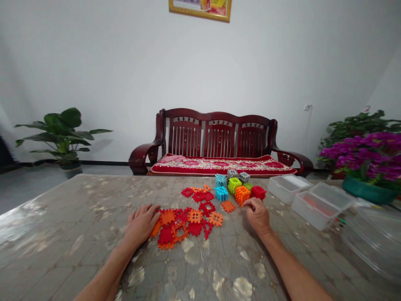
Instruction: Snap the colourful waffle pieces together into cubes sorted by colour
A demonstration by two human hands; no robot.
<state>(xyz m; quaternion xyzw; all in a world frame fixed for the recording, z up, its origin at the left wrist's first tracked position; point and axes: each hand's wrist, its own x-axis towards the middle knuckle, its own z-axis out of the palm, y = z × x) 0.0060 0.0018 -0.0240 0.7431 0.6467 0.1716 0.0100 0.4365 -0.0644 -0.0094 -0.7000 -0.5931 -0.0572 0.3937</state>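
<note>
Flat red and orange interlocking plastic tiles (pixel 188 223) lie scattered on the patterned table (pixel 78 234). My left hand (pixel 141 223) rests flat, fingers spread, at the left edge of the tile pile, touching an orange tile. My right hand (pixel 257 213) has its fingers curled against an orange assembled cube (pixel 242 194). Around it stand more assembled cubes: blue (pixel 222 193), green (pixel 234 184), red (pixel 258 192) and grey (pixel 232 174).
Two clear plastic boxes (pixel 313 202) and a clear lid (pixel 372 238) sit at the right of the table. Beyond it stand a red wooden bench (pixel 216 142), a leafy potted plant (pixel 64 138) at left and purple flowers (pixel 369 156) at right.
</note>
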